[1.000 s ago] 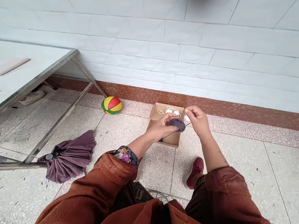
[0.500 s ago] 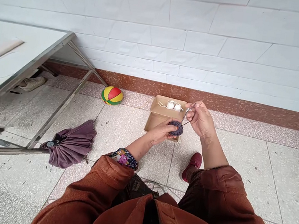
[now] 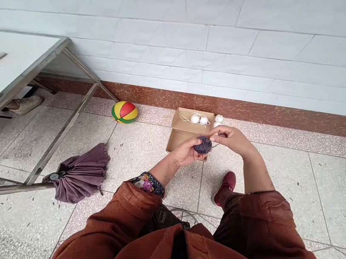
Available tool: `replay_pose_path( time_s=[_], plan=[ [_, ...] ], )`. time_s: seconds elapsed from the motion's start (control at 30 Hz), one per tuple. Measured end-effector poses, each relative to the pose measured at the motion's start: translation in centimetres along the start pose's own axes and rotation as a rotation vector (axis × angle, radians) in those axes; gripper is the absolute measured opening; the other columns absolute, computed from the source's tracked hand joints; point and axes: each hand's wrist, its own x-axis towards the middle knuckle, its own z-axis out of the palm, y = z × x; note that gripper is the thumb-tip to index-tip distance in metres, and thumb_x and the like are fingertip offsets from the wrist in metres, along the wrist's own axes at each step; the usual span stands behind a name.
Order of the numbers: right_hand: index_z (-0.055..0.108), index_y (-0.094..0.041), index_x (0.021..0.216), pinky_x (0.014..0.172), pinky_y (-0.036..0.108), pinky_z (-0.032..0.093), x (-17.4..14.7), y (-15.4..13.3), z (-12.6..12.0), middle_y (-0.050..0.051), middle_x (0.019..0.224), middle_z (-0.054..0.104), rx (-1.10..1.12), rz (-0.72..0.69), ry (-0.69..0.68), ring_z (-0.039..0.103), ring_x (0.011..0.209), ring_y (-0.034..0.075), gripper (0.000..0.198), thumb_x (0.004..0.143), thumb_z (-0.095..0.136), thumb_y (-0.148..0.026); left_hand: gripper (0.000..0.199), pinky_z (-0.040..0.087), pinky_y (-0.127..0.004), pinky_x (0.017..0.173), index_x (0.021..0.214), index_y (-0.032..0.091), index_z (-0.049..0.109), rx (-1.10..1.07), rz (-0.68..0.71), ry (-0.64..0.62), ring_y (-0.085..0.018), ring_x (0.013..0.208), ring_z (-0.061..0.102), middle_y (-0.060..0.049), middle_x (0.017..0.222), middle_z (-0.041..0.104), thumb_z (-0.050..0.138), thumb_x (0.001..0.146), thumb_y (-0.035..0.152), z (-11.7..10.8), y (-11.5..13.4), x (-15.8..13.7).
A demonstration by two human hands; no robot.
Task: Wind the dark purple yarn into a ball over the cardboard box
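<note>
My left hand [image 3: 185, 152] holds a small ball of dark purple yarn [image 3: 203, 144] in front of me. My right hand [image 3: 231, 138] reaches over the top of the ball, its fingers pinching the yarn strand right beside it. Both hands hover above an open cardboard box [image 3: 181, 136] on the floor. Two white yarn balls [image 3: 199, 119] lie in the far end of the box, and a third white ball [image 3: 218, 119] sits just to its right.
A metal-framed table [image 3: 15, 81] stands at left with a shoe [image 3: 23, 104] under it. A folded purple umbrella [image 3: 79, 173] lies by its leg. A coloured ball [image 3: 124, 112] rests near the wall. My red shoe [image 3: 225, 184] is on the tiled floor.
My right hand dropped from above the ball and swung over its top, carrying the strand around it. My left hand turned the ball slightly. The view shifted a little.
</note>
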Motion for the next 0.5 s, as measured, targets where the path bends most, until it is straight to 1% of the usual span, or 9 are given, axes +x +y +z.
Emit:
replay_pose_path(
  time_s=[0.1, 0.17, 0.23, 0.3, 0.4, 0.43, 0.5],
  plan=[
    [0.074, -0.021, 0.086, 0.062, 0.028, 0.040, -0.5, -0.4, -0.4, -0.001, 0.074, 0.064, 0.044, 0.038, -0.074, 0.052, 0.067, 0.012, 0.033, 0.080, 0.079, -0.053, 0.047, 0.038, -0.024, 0.059, 0.109, 0.019, 0.061, 0.024, -0.049, 0.051, -0.015, 0.074, 0.061, -0.007, 0.091, 0.069, 0.078, 0.070, 0.041, 0.2, 0.1, 0.5],
    [0.071, -0.021, 0.084, 0.061, 0.027, 0.038, -0.7, -0.6, -0.3, -0.003, 0.071, 0.061, 0.059, 0.051, -0.077, 0.049, 0.063, 0.011, 0.032, 0.079, 0.080, -0.051, 0.042, 0.038, -0.023, 0.060, 0.105, 0.018, 0.062, 0.051, -0.057, 0.089, -0.013, 0.074, 0.059, -0.006, 0.090, 0.068, 0.078, 0.073, 0.041, 0.6, 0.2, 0.7],
    [0.069, -0.021, 0.083, 0.061, 0.027, 0.037, -0.9, -0.8, 0.0, -0.004, 0.069, 0.058, 0.044, 0.050, -0.047, 0.047, 0.063, 0.011, 0.033, 0.079, 0.080, -0.051, 0.040, 0.038, -0.022, 0.059, 0.102, 0.018, 0.061, 0.088, -0.026, 0.134, -0.011, 0.072, 0.056, -0.003, 0.087, 0.065, 0.079, 0.075, 0.041, 1.2, 0.2, 0.8],
    [0.067, -0.021, 0.082, 0.061, 0.027, 0.036, -1.2, -1.0, 0.3, -0.004, 0.070, 0.057, 0.016, 0.041, -0.007, 0.046, 0.064, 0.011, 0.033, 0.082, 0.077, -0.052, 0.041, 0.036, -0.021, 0.057, 0.102, 0.019, 0.061, 0.146, 0.012, 0.150, -0.009, 0.070, 0.053, -0.001, 0.086, 0.061, 0.082, 0.075, 0.041, 1.8, 0.4, 1.0],
    [0.063, -0.021, 0.083, 0.060, 0.027, 0.034, -2.2, -1.1, 0.6, -0.004, 0.072, 0.054, 0.019, 0.031, 0.027, 0.043, 0.063, 0.011, 0.033, 0.087, 0.073, -0.052, 0.047, 0.031, -0.021, 0.055, 0.106, 0.020, 0.059, 0.258, 0.032, 0.123, -0.007, 0.067, 0.050, 0.001, 0.087, 0.059, 0.085, 0.073, 0.039, 2.4, 0.6, 1.1],
    [0.062, -0.021, 0.084, 0.059, 0.027, 0.033, -2.6, -1.1, 0.7, -0.005, 0.070, 0.051, 0.028, 0.030, 0.045, 0.041, 0.062, 0.010, 0.033, 0.088, 0.072, -0.052, 0.047, 0.031, -0.021, 0.056, 0.108, 0.021, 0.058, 0.306, 0.034, 0.110, -0.007, 0.068, 0.050, 0.001, 0.089, 0.058, 0.084, 0.073, 0.038, 2.6, 0.7, 1.0],
    [0.058, -0.022, 0.085, 0.057, 0.026, 0.031, -3.4, -1.0, 0.9, -0.006, 0.067, 0.045, 0.034, 0.016, 0.114, 0.036, 0.060, 0.010, 0.033, 0.089, 0.071, -0.052, 0.047, 0.035, -0.023, 0.061, 0.109, 0.021, 0.055, 0.431, 0.050, 0.106, -0.009, 0.072, 0.052, 0.001, 0.092, 0.058, 0.082, 0.072, 0.032, 2.8, 0.7, 1.0]
  ],
)
